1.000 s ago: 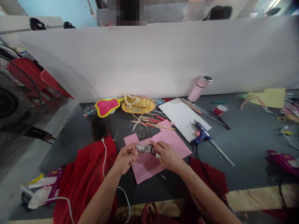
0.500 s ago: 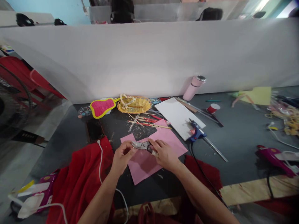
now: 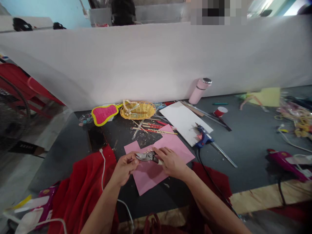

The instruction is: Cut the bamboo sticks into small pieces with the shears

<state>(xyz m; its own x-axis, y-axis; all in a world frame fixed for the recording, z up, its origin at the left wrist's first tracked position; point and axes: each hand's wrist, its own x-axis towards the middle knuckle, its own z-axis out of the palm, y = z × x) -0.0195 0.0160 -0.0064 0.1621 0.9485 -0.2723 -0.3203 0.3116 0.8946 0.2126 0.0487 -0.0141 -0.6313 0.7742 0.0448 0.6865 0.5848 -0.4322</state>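
- The right hand [image 3: 173,162] is wrapped around the handles of a pair of metal cutters [image 3: 145,157], whose blades point toward the left hand [image 3: 124,169].
- The left hand has its thumb and fingers drawn close together at the blade tip (whether they pinch something small there, I cannot tell).
- The cutters are above the pink paper [image 3: 151,182], between the two hands, with small pale bits [image 3: 148,150] just beyond them (too small to name for sure).
- Past the paper lie thin sticks [image 3: 156,130], some red, and behind them a wicker basket [image 3: 151,112] with a string of beads [image 3: 126,110] at its left end.
- To the right, a blue glue gun [image 3: 205,139] lies partly across a white sheet [image 3: 184,118].
- A pink bottle [image 3: 198,93] stands near the pale partition [image 3: 146,65].
- To the left, a phone [image 3: 97,138] lies beside a red cloth [image 3: 83,182] (a white cable [image 3: 103,169] crosses the cloth).
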